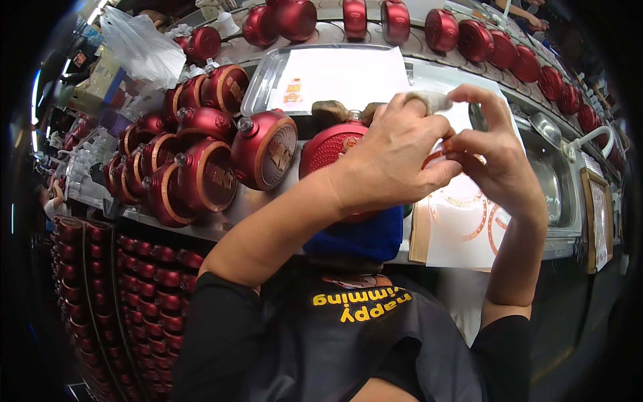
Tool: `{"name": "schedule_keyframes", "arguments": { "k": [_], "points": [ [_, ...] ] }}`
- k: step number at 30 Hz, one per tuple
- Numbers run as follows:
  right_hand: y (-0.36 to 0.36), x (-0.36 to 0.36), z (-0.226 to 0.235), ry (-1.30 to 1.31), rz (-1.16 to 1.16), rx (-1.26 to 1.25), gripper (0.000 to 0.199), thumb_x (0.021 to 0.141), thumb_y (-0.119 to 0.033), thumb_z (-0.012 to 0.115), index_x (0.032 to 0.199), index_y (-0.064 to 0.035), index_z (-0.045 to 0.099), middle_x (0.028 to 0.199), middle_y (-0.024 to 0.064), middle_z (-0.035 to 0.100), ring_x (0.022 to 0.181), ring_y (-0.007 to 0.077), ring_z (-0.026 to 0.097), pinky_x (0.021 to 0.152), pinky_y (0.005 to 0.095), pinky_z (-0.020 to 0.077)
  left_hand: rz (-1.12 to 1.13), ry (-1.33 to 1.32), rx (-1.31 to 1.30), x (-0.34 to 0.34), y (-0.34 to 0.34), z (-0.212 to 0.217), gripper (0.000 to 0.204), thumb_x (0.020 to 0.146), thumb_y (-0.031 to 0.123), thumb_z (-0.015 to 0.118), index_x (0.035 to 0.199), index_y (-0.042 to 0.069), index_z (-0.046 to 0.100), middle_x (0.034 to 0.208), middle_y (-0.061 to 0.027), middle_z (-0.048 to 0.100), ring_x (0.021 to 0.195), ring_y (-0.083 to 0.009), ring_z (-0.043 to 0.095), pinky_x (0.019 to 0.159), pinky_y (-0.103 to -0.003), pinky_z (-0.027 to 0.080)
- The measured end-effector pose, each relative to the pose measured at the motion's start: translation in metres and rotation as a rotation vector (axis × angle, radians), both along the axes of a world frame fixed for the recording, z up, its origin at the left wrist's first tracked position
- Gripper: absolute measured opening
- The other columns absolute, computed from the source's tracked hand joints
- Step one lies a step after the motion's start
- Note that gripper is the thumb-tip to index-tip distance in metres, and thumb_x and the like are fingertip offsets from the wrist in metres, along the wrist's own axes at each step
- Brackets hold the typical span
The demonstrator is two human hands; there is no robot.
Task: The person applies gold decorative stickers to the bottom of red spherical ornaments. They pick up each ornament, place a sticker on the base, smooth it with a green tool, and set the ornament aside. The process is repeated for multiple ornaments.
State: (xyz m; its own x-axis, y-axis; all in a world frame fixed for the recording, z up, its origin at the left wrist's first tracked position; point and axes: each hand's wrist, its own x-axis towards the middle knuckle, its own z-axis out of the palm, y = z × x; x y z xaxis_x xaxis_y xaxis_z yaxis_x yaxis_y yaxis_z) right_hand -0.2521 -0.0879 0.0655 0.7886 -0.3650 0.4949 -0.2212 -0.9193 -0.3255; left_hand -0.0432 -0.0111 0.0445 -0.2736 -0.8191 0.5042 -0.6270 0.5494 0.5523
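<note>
My left hand [402, 147] is raised over a red pot [325, 154], its thumb and fingers pinched together. A whitish piece of cloth or finger cover [432, 101] shows at its far fingers. Close on its right, my right hand [499, 151] has its fingers curled and thumb drawn in toward the left fingertips. A thin orange-red curved strip [433, 159] shows between the hands; which fingers grip it is hidden. The pot lies with its dotted base facing up, partly behind my left hand, next to a blue cloth [362, 238]. Below my right hand lies a white sheet with orange ring-shaped decals [462, 231].
Many red pots [207, 171] are stacked on the left. A metal tray [258, 90] with white paper stands behind my hands. More red pots [442, 30] line a conveyor at the back. To the right are a sink [552, 181] and a wooden frame [593, 221].
</note>
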Motion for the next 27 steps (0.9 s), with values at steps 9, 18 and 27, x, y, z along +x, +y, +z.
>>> {"name": "schedule_keyframes", "arguments": {
  "k": [9,18,27],
  "points": [
    [0.014,0.037,-0.022,-0.04,0.071,0.255,0.012,0.082,-0.006,0.075,0.091,-0.0046,0.067,0.14,0.018,0.053,0.132,0.0408,0.048,0.11,0.0485,0.0413,0.107,0.211,0.161,0.034,0.03,0.001,0.024,0.09,0.026,0.073,0.084,0.006,0.063,0.084,-0.0117,0.059,0.087,-0.03,0.055,0.081,-0.041,0.045],
    [0.015,0.062,-0.055,-0.152,-0.027,0.634,0.013,0.091,-0.011,0.073,0.086,-0.003,0.064,0.137,0.0146,0.052,0.129,0.0267,0.052,0.102,0.0364,0.0444,0.49,0.3,-0.022,0.067,0.047,-0.032,0.018,0.089,0.014,0.074,0.081,0.004,0.062,0.072,-0.0105,0.057,0.079,-0.0281,0.054,0.072,-0.04,0.046],
    [0.009,0.102,-0.076,-0.151,-0.281,0.096,0.017,0.09,-0.012,0.076,0.085,-0.0008,0.064,0.123,0.0206,0.059,0.119,0.0404,0.054,0.102,0.0479,0.0441,0.669,0.211,-0.099,0.082,0.034,-0.069,0.018,0.088,0.013,0.075,0.079,0.005,0.061,0.077,-0.0141,0.057,0.078,-0.0323,0.054,0.07,-0.044,0.045]
  ]
}}
